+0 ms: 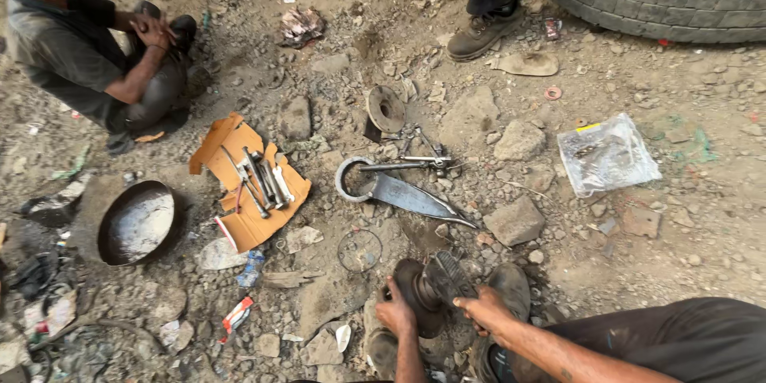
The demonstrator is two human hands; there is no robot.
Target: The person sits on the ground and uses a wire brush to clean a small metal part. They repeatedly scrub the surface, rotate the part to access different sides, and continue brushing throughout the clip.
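Ground: dirt and stones — tools on cardboard [249, 183] far left.
Left hand [396, 313]: fingers gripping metal hub [420, 291].
Right hand [485, 308]: fingers closed on hub's gear end.

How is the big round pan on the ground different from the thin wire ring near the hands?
The round pan is a solid dish with a raised rim and a shiny wet-looking inside; the wire ring is just a thin open hoop with dirt showing through. The pan is much bigger than the ring. The pan lies far to the left, while the ring lies close to the left hand. Both are round and lie on the dirt ground.
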